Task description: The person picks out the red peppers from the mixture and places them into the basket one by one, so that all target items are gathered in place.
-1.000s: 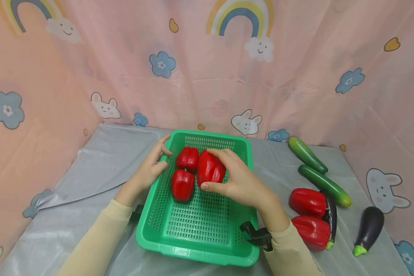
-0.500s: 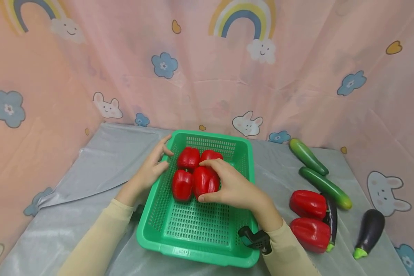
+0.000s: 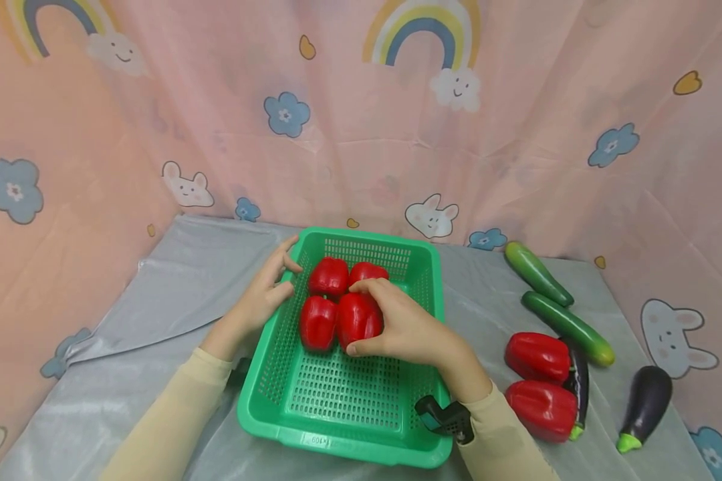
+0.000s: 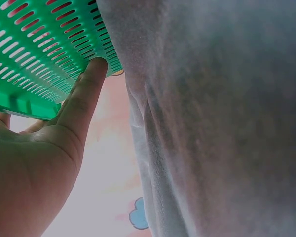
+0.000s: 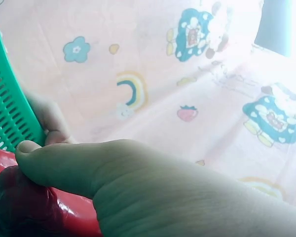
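Inside a green plastic basket (image 3: 345,391), my right hand (image 3: 406,327) grips a red bell pepper (image 3: 357,317), thumb on its near side and fingers over its far side. In the right wrist view the thumb (image 5: 64,163) lies on the glossy red pepper (image 5: 71,212). Three more red bell peppers sit with it: one at the left (image 3: 319,324), one behind that (image 3: 329,276), and one at the back (image 3: 368,270), partly hidden. My left hand (image 3: 255,297) holds the basket's left rim; the left wrist view has a finger (image 4: 81,101) along the outer wall.
To the basket's right lie two red bell peppers (image 3: 541,407), an eggplant (image 3: 579,387) partly under them, another eggplant (image 3: 646,401), and two green zucchini (image 3: 568,327). Grey cloth (image 3: 156,294) covers the table; a pink printed curtain (image 3: 349,153) stands behind.
My right hand has moved off the back pepper, toward me and slightly left, onto the front right pepper. Over the last half second it has barely moved. My left hand stays at the rim.
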Available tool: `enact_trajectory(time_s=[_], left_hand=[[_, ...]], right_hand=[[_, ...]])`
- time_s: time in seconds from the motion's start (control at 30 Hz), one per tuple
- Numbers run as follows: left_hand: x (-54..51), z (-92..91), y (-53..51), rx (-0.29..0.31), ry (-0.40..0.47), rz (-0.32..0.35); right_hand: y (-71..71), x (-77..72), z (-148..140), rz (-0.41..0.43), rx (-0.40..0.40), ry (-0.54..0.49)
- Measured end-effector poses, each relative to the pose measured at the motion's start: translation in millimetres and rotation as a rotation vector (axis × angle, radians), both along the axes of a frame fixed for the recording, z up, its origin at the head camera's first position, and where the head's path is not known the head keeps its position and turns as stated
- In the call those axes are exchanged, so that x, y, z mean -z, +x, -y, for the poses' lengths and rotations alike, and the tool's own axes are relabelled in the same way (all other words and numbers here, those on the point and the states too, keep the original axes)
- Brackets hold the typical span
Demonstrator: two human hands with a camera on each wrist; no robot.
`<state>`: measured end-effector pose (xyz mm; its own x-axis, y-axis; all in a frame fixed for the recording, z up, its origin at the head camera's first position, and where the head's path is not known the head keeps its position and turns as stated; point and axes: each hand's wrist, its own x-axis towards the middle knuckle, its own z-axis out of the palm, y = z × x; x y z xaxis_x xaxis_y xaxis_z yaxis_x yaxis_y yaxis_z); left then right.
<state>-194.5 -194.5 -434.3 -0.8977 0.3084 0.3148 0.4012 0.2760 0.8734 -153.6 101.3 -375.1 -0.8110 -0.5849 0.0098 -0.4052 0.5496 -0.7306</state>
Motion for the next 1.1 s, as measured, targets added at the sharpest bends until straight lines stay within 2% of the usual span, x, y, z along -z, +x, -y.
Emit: enact_trajectory(time_s=[0.3, 0.67, 0.83, 1.1], left_hand=[[0.2, 0.8, 0.4, -0.006, -0.011, 0.008], [-0.2, 1.1, 1.8, -0.002, -0.002, 0.018], [-0.7, 0.8, 0.5, -0.001, -0.004, 0.013], [-2.0, 0.2, 0.8, 0.004, 0.001, 0.016]], right_hand=[[-2.2, 4.8, 1, -0.01, -0.017, 0.043], [-2.5, 8.9, 1, 0.062, -0.011, 0.11], [-3.8, 9.8, 1, 0.093, -0.011, 0.107], [-4.0, 9.3, 0, 0.103, -0.039, 0.12]])
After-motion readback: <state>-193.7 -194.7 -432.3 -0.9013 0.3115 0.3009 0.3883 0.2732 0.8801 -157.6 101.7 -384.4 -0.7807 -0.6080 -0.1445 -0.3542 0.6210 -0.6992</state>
